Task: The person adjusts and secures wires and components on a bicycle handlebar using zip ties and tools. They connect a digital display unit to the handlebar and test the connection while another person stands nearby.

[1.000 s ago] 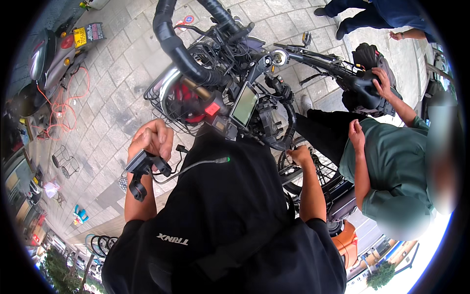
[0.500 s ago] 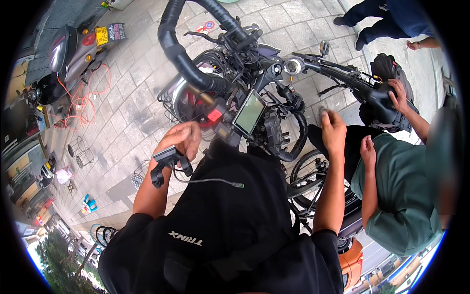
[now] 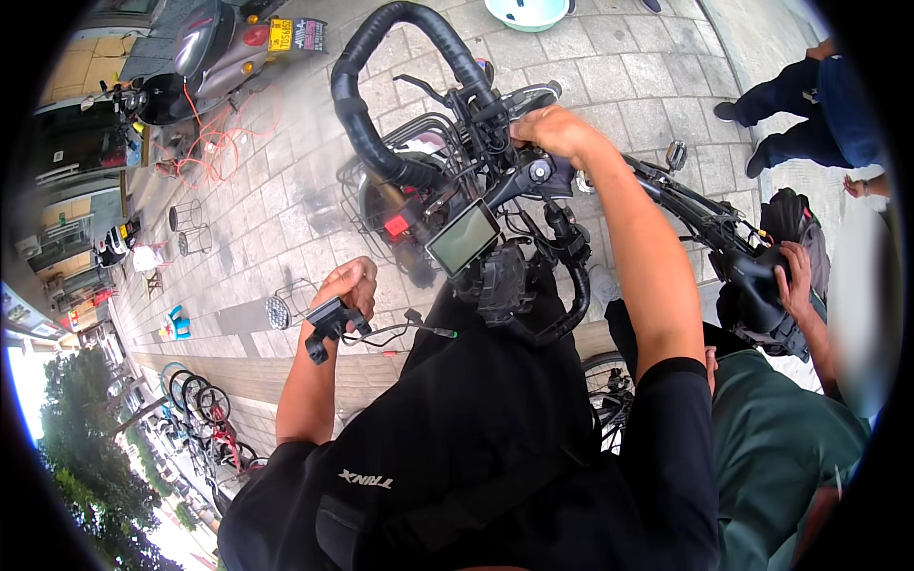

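My left hand is closed, its fingers curled around a small black handlebar display with clamp arms. From it a thin cable hangs out to the right and ends in a green-tipped plug. My right hand reaches to the far side of the bicycle's stem, beside the cables at the front. Its fingers are bent together there; what they grip is hidden. Black-taped drop handlebars curve around the stem, and a larger screen is mounted in front of me.
To the right, a person in a green shirt rests a hand on the bicycle saddle. Another person in dark trousers stands farther off. A scooter, an orange cord, wire stools and a basin are around.
My right hand has moved forward and left, from beside the bicycle to the front of its stem. The left hand still holds the display. My view has shifted.
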Motion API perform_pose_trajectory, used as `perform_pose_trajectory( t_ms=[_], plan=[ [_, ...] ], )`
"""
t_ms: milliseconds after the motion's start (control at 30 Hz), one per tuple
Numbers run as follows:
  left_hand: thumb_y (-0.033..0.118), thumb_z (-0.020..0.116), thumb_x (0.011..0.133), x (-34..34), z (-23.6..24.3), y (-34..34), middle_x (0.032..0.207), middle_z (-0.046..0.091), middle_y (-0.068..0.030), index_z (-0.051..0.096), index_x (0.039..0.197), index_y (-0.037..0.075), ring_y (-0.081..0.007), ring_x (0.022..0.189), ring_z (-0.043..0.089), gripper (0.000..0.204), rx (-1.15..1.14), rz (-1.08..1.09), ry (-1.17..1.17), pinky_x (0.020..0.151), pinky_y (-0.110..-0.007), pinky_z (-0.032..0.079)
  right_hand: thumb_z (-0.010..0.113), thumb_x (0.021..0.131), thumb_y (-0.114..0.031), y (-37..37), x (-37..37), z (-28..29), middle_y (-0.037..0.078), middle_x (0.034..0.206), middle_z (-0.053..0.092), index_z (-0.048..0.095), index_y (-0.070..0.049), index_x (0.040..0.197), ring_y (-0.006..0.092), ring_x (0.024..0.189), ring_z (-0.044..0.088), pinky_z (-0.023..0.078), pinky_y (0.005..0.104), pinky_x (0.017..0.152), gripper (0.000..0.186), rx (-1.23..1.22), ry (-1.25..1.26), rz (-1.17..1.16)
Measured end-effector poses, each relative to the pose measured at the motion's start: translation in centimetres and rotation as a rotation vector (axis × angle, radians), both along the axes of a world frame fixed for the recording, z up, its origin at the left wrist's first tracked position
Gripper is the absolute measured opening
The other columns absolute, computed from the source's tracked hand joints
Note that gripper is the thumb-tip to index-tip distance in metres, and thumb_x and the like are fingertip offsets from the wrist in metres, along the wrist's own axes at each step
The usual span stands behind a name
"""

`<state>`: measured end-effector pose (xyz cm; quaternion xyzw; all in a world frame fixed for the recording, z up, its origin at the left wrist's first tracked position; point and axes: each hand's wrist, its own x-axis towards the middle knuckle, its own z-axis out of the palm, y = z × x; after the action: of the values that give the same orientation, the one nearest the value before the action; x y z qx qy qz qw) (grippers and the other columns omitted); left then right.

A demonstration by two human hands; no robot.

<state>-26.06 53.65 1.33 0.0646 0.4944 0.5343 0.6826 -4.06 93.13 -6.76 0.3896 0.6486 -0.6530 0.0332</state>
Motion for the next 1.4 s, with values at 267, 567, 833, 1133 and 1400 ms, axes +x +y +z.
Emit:
perform_pose_trajectory(
  t_ms=[267, 567, 833, 1133, 1400],
  plan=[
    [0.038, 0.061, 0.104, -5.1, 0.8, 5.3, 0.062, 0.06, -0.009, 0.059, 0.1, 0.004, -0.0132, 0.037, 0.05, 0.034, -0.131, -0.22, 0.477, 0.033, -0.024, 0.038, 0.074, 0.092, -0.02, 0.4, 0.5, -2.3, 0.004, 0.101, 0.073, 0.075, -0.002, 0.108, 0.0142, 0.094, 0.066, 0.053, 0.0296, 0.085, 0.025, -0.391, 0.233, 0.017],
    [0.042, 0.066, 0.1, -4.6, -1.5, 7.1, 0.061, 0.059, -0.0074, 0.059, 0.102, 0.003, -0.011, 0.038, 0.048, 0.04, -0.093, -0.26, 0.321, 0.034, -0.022, 0.037, 0.066, 0.091, -0.015, -1.3, -0.4, 0.6, 0.004, 0.084, 0.069, 0.072, -0.001, 0.093, 0.0121, 0.072, 0.055, 0.047, 0.0286, 0.067, 0.016, -0.138, 0.049, -0.225],
    [0.044, 0.068, 0.098, -4.4, -1.8, 6.4, 0.06, 0.059, -0.0056, 0.059, 0.101, 0.002, -0.0096, 0.042, 0.05, 0.043, -0.092, -0.284, 0.214, 0.036, -0.022, 0.039, 0.064, 0.092, -0.018, 0.9, -1.9, 1.9, 0.003, 0.073, 0.067, 0.077, 0.001, 0.088, 0.0065, 0.057, 0.044, 0.033, 0.0246, 0.047, 0.023, -0.215, -0.15, 0.032],
    [0.031, 0.066, 0.101, -5.1, -2.3, 6.8, 0.065, 0.063, -0.0027, 0.061, 0.102, 0.002, -0.0083, 0.052, 0.063, 0.029, 0.025, -0.345, 0.146, 0.042, -0.018, 0.041, 0.078, 0.089, -0.014, 0.0, -1.2, 3.5, 0.003, 0.087, 0.075, 0.078, -0.002, 0.094, 0.0108, 0.076, 0.062, 0.05, 0.0286, 0.071, 0.014, 0.098, -0.168, 0.177],
    [0.011, 0.061, 0.104, -5.7, -4.4, 7.8, 0.077, 0.066, -0.0054, 0.058, 0.105, -0.003, -0.0158, 0.064, 0.071, 0.015, 0.185, -0.46, 0.037, 0.055, -0.025, 0.052, 0.074, 0.09, -0.011, -0.4, -0.4, 0.5, -0.002, 0.071, 0.06, 0.072, -0.003, 0.099, 0.0052, 0.062, 0.05, 0.036, 0.0221, 0.054, 0.012, -0.226, -0.098, -0.181]
  ],
)
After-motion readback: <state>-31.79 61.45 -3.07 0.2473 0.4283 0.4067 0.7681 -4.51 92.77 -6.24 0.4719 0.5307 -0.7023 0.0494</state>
